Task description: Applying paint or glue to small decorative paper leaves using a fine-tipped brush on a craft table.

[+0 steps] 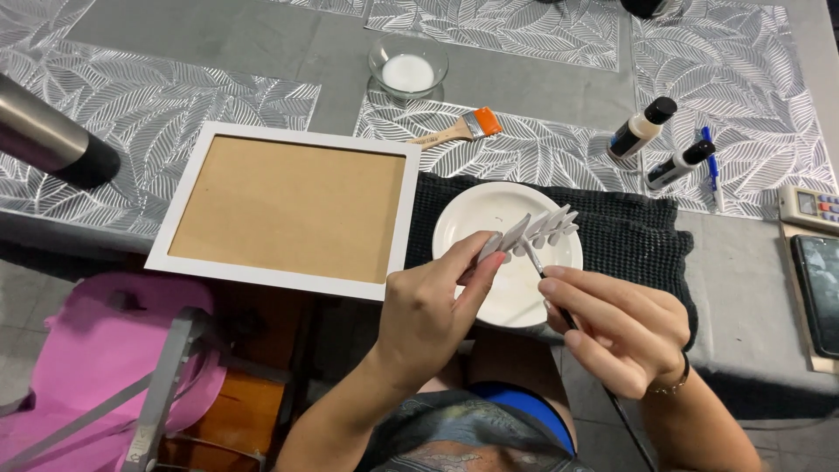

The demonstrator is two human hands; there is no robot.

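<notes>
Left hand: we see our left hand [426, 308] pinching a small white leaf-shaped cutout [535, 232] by its stem end, fingers clenched on it, holding it up over the white plate [472, 212].
Right hand: our right hand [617, 327] grips a thin dark-handled brush [554, 295] like a pen, its tip touching the underside of the cutout near the stem.
Cutout: it hangs tilted above the plate, its lobes pointing up and to the right (all of it looks white).
Plate: it rests on a dark woven cloth [651, 234] at the near edge of the table, just right of the frame.
Frame: a white picture frame [288, 211] with a brown board backing lies flat, one corner past the table edge.
Further back: a small glass bowl [408, 64] with white contents, and nearer us a flat brush with orange ferrule [461, 128] on a leaf-patterned placemat [524, 153].
Right side: two small bottles with black caps [657, 141] lie beside a blue pen [710, 164]; a remote control [810, 208] and a dark phone [819, 288] sit at the far right.
Left side: a metal cylinder [48, 135] juts in from the edge, and a pink chair [105, 350] stands below the table.
</notes>
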